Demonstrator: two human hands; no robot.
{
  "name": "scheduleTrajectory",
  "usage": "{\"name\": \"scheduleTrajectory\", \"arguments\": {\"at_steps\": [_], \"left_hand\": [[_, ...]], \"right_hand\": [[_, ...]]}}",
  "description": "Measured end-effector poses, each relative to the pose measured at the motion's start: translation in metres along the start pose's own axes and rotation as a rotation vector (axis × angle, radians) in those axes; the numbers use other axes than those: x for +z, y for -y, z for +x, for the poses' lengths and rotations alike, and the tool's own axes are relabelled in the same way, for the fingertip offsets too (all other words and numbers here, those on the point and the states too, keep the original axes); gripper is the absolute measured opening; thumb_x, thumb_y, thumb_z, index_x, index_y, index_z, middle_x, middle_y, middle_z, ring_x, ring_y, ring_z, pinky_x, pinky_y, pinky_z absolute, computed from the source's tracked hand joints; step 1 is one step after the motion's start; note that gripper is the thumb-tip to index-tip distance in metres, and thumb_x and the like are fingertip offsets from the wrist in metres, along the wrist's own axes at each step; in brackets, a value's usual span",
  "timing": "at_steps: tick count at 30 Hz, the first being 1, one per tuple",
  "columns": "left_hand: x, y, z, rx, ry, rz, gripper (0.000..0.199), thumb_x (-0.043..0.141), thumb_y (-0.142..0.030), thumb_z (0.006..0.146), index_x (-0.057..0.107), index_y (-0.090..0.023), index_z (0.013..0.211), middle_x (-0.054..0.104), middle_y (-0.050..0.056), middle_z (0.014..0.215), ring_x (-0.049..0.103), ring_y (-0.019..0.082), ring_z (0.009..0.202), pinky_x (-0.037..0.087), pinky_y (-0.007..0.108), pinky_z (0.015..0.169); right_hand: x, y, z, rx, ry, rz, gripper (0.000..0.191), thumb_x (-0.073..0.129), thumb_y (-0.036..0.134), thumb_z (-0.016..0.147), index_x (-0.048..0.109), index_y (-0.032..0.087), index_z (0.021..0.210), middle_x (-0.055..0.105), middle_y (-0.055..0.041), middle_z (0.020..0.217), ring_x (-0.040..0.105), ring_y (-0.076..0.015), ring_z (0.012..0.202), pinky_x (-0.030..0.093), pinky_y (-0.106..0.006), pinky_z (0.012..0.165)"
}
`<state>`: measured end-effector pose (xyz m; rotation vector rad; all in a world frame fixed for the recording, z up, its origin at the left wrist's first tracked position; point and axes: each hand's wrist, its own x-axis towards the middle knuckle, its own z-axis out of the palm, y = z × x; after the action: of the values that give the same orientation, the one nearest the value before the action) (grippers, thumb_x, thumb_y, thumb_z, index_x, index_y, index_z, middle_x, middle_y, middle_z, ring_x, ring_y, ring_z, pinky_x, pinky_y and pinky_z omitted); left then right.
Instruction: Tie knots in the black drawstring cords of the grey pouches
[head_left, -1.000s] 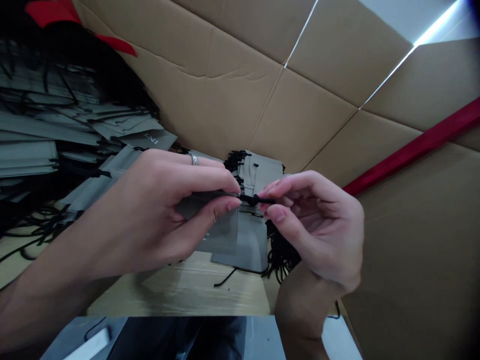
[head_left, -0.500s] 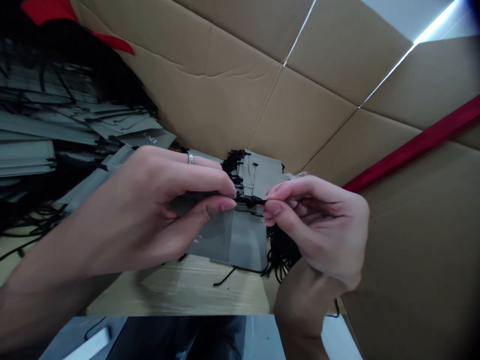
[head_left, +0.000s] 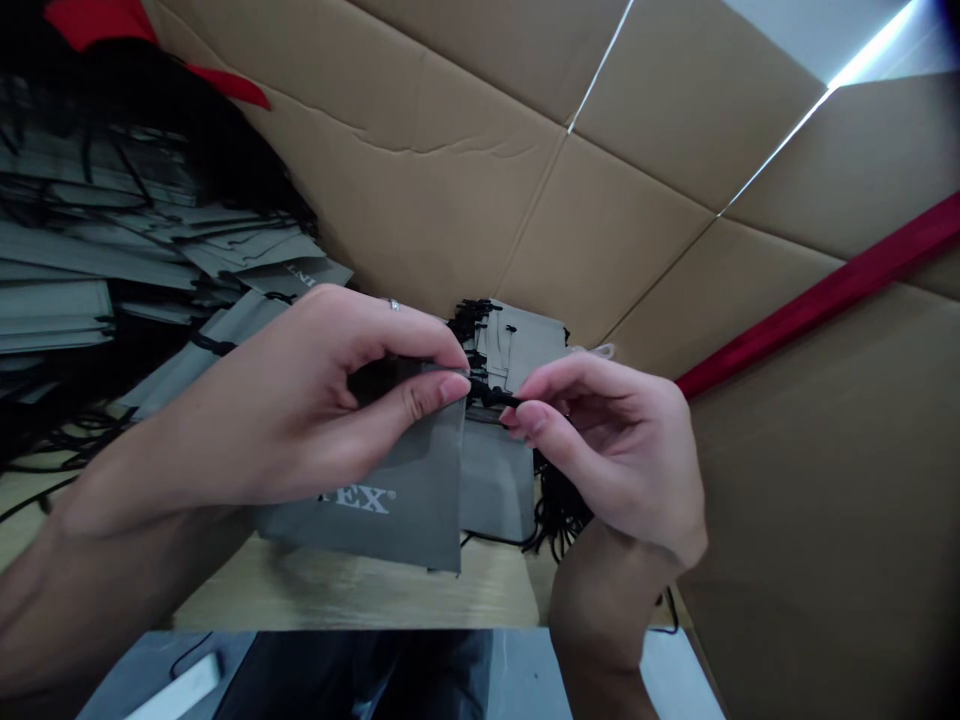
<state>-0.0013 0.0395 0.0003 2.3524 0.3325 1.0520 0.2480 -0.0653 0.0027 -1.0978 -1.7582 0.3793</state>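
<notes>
My left hand (head_left: 352,400) pinches the upper right corner of a grey drawstring pouch (head_left: 420,480) between thumb and forefinger. White lettering shows on the pouch, partly covered by the hand. A knotted black cord (head_left: 491,393) comes out of that corner. The cord's other end is held by my right hand (head_left: 615,450), its thumb and forefinger closed. Under the held pouch, more grey pouches (head_left: 499,480) lie flat on the table. Just beyond the fingers is a stack of grey pouches (head_left: 536,340) with black cord ends along its left side.
A large heap of grey pouches (head_left: 67,260) with loose black cords rises at the left. Cardboard walls (head_left: 450,190) enclose the back and right, crossed by a red strip (head_left: 825,290). The pale table's front edge (head_left: 360,615) runs near my lap. Black cords (head_left: 559,505) hang bunched by my right wrist.
The held pouch now hangs down with its lettered face in view. My right hand has moved slightly left, closer to my left hand, still gripping the cord.
</notes>
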Motion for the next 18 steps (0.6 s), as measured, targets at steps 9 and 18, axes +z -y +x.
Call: {"name": "scheduleTrajectory", "arguments": {"at_steps": [9, 18], "left_hand": [[-0.0020, -0.0013, -0.0007, 0.002, 0.008, -0.008, 0.019, 0.077, -0.034, 0.109, 0.091, -0.028, 0.098, 0.073, 0.000, 0.071, 0.058, 0.012, 0.054, 0.035, 0.028, 0.044], [-0.0033, -0.0010, -0.0020, 0.021, 0.014, 0.018, 0.017, 0.077, -0.032, 0.108, 0.090, -0.027, 0.097, 0.075, 0.000, 0.073, 0.062, 0.012, 0.057, 0.040, 0.025, 0.044]], "right_hand": [[0.0030, -0.0003, 0.0007, 0.043, -0.052, -0.016, 0.011, 0.084, 0.017, 0.100, 0.083, 0.026, 0.093, 0.084, 0.0016, 0.082, 0.075, -0.0159, 0.067, 0.061, -0.026, 0.059], [0.0078, 0.0052, 0.0019, 0.053, -0.123, -0.055, 0.014, 0.082, 0.012, 0.093, 0.083, 0.025, 0.086, 0.080, 0.0034, 0.078, 0.068, -0.0124, 0.066, 0.055, -0.024, 0.059]]}}
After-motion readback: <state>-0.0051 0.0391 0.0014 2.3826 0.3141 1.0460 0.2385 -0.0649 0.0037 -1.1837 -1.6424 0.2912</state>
